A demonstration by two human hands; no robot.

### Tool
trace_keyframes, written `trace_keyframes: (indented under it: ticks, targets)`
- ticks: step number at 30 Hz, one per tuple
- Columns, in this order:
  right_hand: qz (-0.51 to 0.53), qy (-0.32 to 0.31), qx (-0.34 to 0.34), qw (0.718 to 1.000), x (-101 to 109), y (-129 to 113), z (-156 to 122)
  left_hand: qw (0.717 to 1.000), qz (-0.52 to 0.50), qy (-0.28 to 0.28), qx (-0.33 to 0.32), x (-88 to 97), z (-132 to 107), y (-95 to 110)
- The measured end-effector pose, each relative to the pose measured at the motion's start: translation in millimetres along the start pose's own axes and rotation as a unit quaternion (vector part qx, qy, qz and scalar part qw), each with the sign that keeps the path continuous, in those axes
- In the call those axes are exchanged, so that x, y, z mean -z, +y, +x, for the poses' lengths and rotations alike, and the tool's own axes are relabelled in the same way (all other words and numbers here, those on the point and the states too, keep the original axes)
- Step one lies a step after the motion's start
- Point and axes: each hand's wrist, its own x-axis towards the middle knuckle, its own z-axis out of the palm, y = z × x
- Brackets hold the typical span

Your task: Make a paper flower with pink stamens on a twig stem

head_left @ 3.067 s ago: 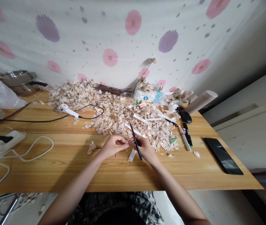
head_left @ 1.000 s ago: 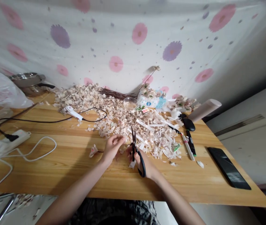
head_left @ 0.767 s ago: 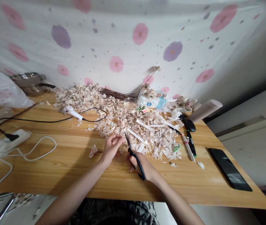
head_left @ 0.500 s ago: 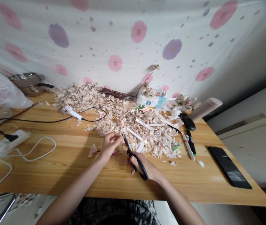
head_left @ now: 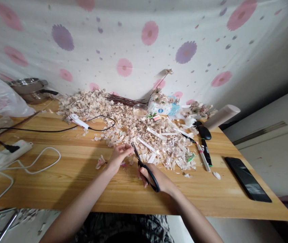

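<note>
My right hand [head_left: 156, 179] grips black-handled scissors [head_left: 144, 165], blades pointing up-left toward my left hand. My left hand [head_left: 118, 157] is closed in a pinch on a small pale scrap that I cannot make out clearly, right at the scissor tips. Both hands rest over the wooden table [head_left: 83, 182], at the near edge of a big heap of pale paper-like petal scraps [head_left: 123, 125]. A small flower-like piece [head_left: 100, 162] lies just left of my left hand.
A white tool with a black cord [head_left: 76, 120] lies at the heap's left. A power strip [head_left: 17, 148] and white cable sit far left, a metal pot [head_left: 28, 88] behind. Markers [head_left: 203, 153], a black phone [head_left: 247, 179], a cylinder [head_left: 221, 116] and a glass dish [head_left: 140, 109] are to the right.
My right hand shifted its hold on the scissors, swung the blades from upright to leaning left, and brought the tips to what my left hand pinches. The left hand stayed nearly in place.
</note>
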Motion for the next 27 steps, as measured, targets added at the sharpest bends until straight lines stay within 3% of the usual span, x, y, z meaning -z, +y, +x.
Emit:
trace_keyframes:
  ticks: [13, 19, 27]
  targets:
    - [-0.006, 0.013, -0.026, 1.0, 1.6, 11.8, 1.3, 0.997, -0.048, -0.032, 0.057, 3.3, 4.5, -2.1]
    - [-0.034, 0.018, -0.024, 0.999, 3.0, 20.8, 4.2, 0.998, -0.034, -0.034, 0.05, 4.1, 6.6, -5.2]
    - [-0.107, 0.022, 0.025, 0.994, 10.3, 5.9, -5.0, 1.0, 0.021, -0.009, 0.016, 4.1, 4.9, 0.2]
